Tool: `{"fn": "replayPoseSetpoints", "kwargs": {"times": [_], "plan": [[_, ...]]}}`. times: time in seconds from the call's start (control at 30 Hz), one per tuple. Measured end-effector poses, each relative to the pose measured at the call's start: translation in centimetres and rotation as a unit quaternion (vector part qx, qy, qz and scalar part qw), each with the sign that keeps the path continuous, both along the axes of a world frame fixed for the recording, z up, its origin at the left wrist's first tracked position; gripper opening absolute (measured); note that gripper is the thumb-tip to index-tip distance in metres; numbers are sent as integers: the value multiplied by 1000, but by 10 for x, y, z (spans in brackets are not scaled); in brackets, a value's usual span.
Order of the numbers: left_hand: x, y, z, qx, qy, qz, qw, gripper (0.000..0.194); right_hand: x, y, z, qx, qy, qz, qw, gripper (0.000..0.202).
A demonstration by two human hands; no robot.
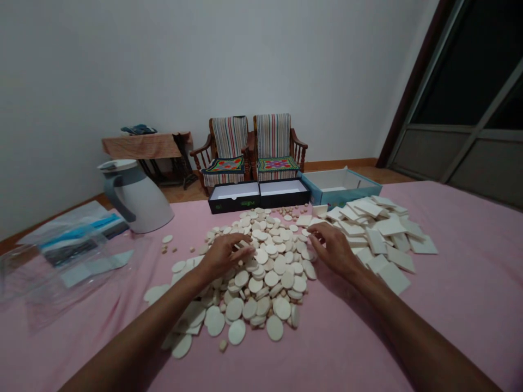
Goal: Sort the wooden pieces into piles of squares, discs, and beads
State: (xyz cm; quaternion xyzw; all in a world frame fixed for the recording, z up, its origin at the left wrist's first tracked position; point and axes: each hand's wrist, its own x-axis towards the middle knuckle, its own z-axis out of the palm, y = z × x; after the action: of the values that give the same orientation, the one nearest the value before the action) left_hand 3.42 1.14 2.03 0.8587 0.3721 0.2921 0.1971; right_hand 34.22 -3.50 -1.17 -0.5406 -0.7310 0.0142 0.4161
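A large heap of pale wooden discs (pixel 261 256) lies on the pink cloth in front of me. My left hand (pixel 224 255) is over the heap's left side, its fingers bent and the thumb apart from them; nothing held is plain to see. At the heap's right edge, my right hand (pixel 333 247) has curved fingers with a gap at the thumb, close to a small disc (pixel 305 232). Whether the fingertips touch that disc I cannot tell. To the right of this hand lies a pile of pale square wooden tiles (pixel 378 231), partly behind it.
Black shallow boxes (pixel 234 204) and a blue box (pixel 343 188) stand behind the heap. Small wooden cubes (pixel 286 211) lie scattered near them. A white and grey jug (pixel 141 198) and clear plastic packaging (pixel 77 261) are at left. Two chairs (pixel 231 141) stand by the wall.
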Motion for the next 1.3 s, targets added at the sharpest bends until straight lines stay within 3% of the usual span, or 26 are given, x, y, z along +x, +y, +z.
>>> {"fn": "replayPoseSetpoints", "kwargs": {"times": [0.13, 0.27, 0.37, 0.43, 0.57, 0.8, 0.9, 1.0, 1.07, 1.13, 1.23, 1.3], "plan": [[7, 7, -11, 42, -15, 20, 999, 37, -10, -5, -1, -16, 5, 30, 999, 17], [15, 2, -12, 54, -38, 51, 997, 41, -26, -13, 1, -13, 13, 74, 997, 17], [25, -9, -4, 11, -100, 132, 986, 48, -42, -23, 4, -4, 25, 125, 992, 26], [35, -18, 3, -58, -140, 155, 976, 54, -54, -30, 7, 4, 24, 150, 988, 44], [56, -32, 9, -210, -194, 116, 951, 57, -72, -44, 13, 14, -7, 167, 986, 78], [70, -40, 8, -220, -186, 87, 954, 58, -77, -48, 18, -5, -10, 165, 986, 66], [57, -37, 15, -196, -202, 100, 955, 58, -54, -35, 23, 33, -12, 100, 994, 58], [31, -35, 21, -155, -192, 124, 961, 58, -4, -14, 30, 77, 15, -68, 995, 51], [10, -35, 20, -130, -180, 157, 962, 56, 40, 1, 34, 84, 45, -198, 976, 51], [-10, -35, 16, -111, -170, 192, 960, 53, 85, 15, 38, 73, 80, -286, 952, 54], [-31, -34, 10, -96, -171, 241, 950, 54, 136, 34, 42, 43, 87, -363, 927, 55], [-37, -32, 8, -87, -175, 259, 946, 55, 152, 42, 45, 9, 79, -390, 917, 55]]}}
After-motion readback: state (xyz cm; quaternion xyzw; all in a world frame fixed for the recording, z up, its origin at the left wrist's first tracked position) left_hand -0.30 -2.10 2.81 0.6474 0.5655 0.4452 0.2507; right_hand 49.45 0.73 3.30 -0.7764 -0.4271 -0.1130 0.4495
